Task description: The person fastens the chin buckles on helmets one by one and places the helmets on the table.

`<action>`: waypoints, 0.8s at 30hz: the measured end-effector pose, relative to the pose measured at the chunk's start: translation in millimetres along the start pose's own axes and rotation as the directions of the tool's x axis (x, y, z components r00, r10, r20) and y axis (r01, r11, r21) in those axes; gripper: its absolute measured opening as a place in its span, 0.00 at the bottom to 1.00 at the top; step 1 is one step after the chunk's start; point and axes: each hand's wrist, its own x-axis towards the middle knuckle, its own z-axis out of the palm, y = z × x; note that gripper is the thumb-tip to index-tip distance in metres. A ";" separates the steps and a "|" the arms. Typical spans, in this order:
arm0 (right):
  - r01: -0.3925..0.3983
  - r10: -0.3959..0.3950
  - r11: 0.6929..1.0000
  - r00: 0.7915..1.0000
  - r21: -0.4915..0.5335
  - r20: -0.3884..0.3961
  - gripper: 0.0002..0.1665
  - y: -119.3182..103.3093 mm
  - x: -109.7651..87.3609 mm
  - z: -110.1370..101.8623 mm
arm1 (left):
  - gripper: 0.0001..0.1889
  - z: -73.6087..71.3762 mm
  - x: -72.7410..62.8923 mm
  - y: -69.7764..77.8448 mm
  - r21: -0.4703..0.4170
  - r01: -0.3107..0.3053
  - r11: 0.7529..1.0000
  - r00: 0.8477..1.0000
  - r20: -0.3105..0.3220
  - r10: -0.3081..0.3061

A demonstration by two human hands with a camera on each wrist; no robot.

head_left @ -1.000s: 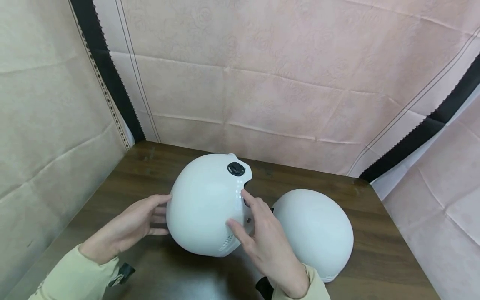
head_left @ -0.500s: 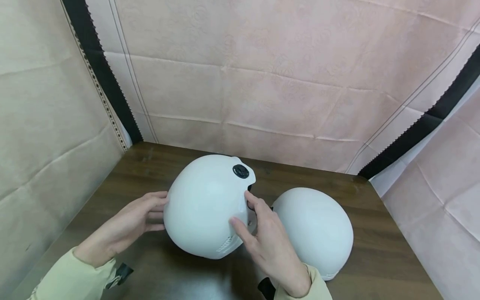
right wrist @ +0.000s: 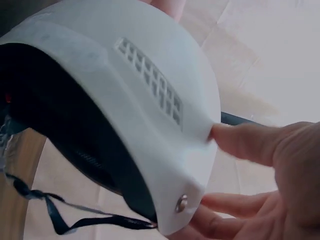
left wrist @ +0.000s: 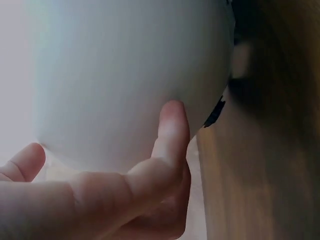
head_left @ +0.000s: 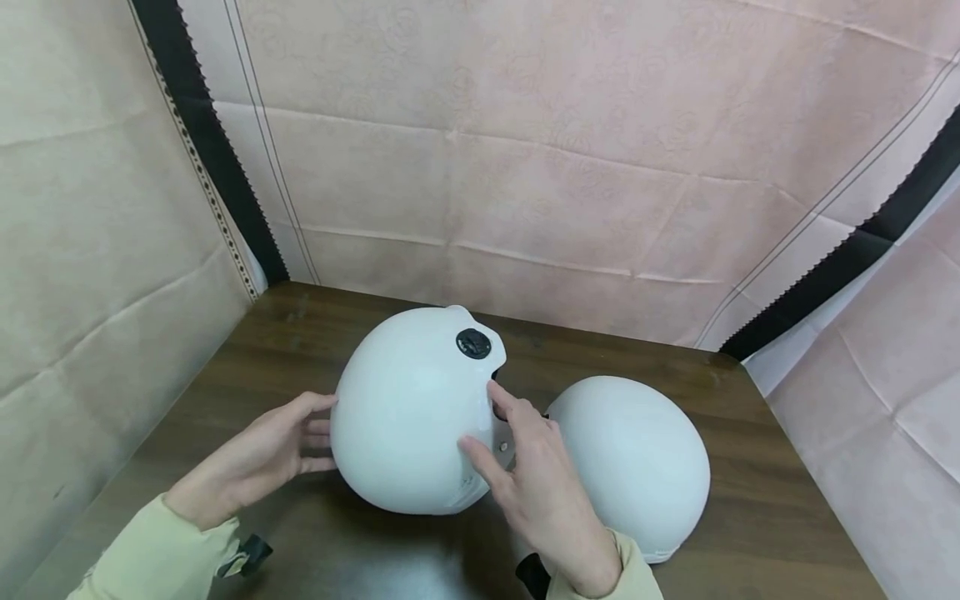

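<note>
A glossy white helmet [head_left: 408,417] is held tilted over the table between my two hands. Its round black vent [head_left: 473,343] faces up and right. On its left side, my left hand [head_left: 258,450] grips the dome with spread fingertips and thumb. At the opposite side, my right hand [head_left: 543,479] holds the lower edge, thumb on the shell and fingers at the rim. The right wrist view shows a slotted vent [right wrist: 152,82], a metal rivet [right wrist: 182,203], the dark lining and a dangling black strap [right wrist: 95,222].
A second white helmet [head_left: 637,467] sits dome up on the brown wooden table [head_left: 757,500], just right of my right hand. Pale patterned cloth walls [head_left: 525,167] rise behind the table and at both sides, with black strips along their corners.
The held helmet shifts slightly left and right and turns a little between my hands; its slotted vent shows less in the head view. The second helmet stays put.
</note>
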 end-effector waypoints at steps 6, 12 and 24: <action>0.038 -0.038 0.997 0.999 -0.068 0.004 0.39 1.6 -3.0 -1.2 | 0.31 3.4 3.8 -1.8 0.005 -0.002 1.000 1.000 0.023 0.002; 0.013 -0.011 0.997 0.999 -0.072 0.032 0.43 3.6 -2.5 -3.4 | 0.35 4.8 4.1 2.0 -0.023 0.005 1.000 0.998 0.063 -0.003; -0.033 0.039 0.997 0.996 -0.074 0.084 0.54 11.0 -1.8 -1.4 | 0.35 -0.2 6.7 -0.9 0.040 -0.004 0.999 1.000 -0.006 0.004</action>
